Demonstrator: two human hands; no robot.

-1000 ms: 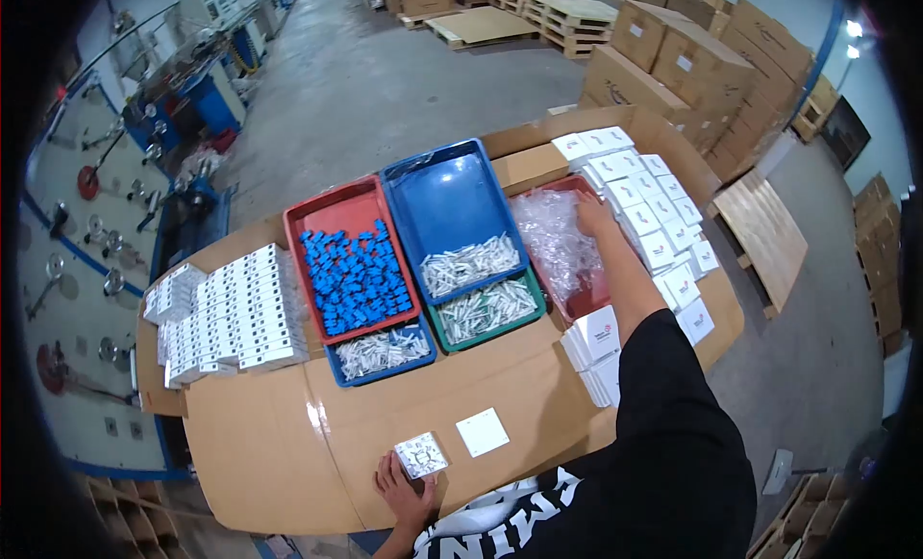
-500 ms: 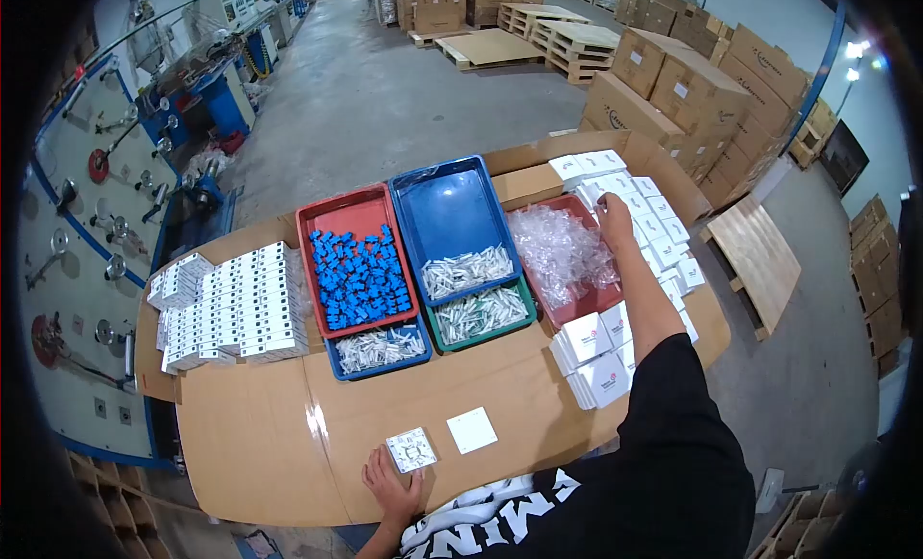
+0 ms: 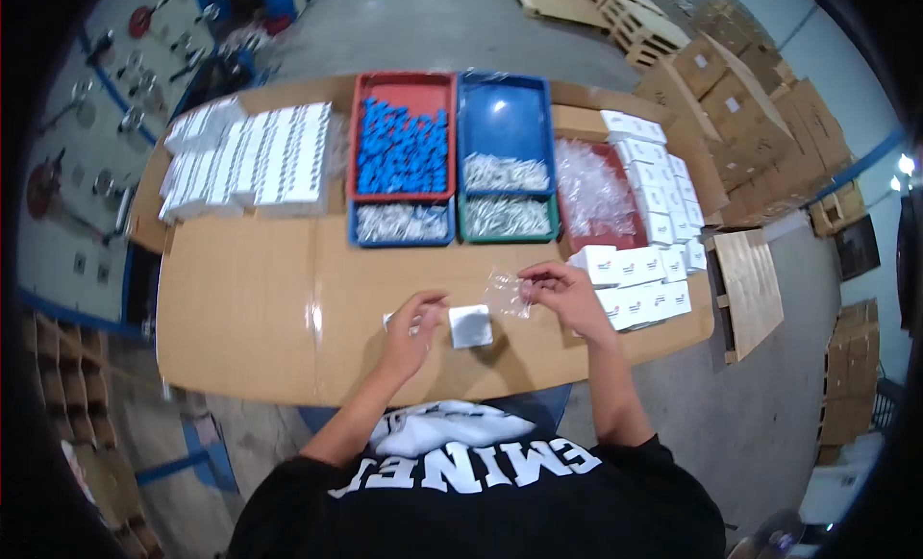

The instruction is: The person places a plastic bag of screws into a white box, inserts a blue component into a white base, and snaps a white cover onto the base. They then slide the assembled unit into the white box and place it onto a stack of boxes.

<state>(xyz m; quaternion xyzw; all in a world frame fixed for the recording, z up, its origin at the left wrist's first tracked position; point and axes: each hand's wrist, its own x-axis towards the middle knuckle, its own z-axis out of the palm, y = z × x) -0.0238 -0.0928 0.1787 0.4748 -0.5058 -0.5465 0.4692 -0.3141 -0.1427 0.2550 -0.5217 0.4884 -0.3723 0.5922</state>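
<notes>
My right hand (image 3: 567, 298) pinches a clear plastic piece (image 3: 507, 295) above the table, to the right of centre. A white square card or flat box (image 3: 471, 326) lies between my hands on the cardboard. My left hand (image 3: 413, 336) is just left of it, fingers bent but apart, with no firm hold visible. Beneath that hand a small white edge (image 3: 387, 322) peeks out; the rest is covered. More crumpled clear plastic pieces (image 3: 598, 194) fill a red tray (image 3: 630, 165) at the right.
Blue parts (image 3: 402, 150) lie in a red bin (image 3: 405, 82). Beside it stands a blue bin (image 3: 502, 112) with small white parts. Lower blue (image 3: 401, 242) and green (image 3: 510, 238) trays hold more. White boxes are stacked left (image 3: 279, 160) and right (image 3: 639, 280).
My right hand has come back from the white boxes at the right and now holds clear plastic. My left hand has risen over the small parts box. The view has tilted down and shifted.
</notes>
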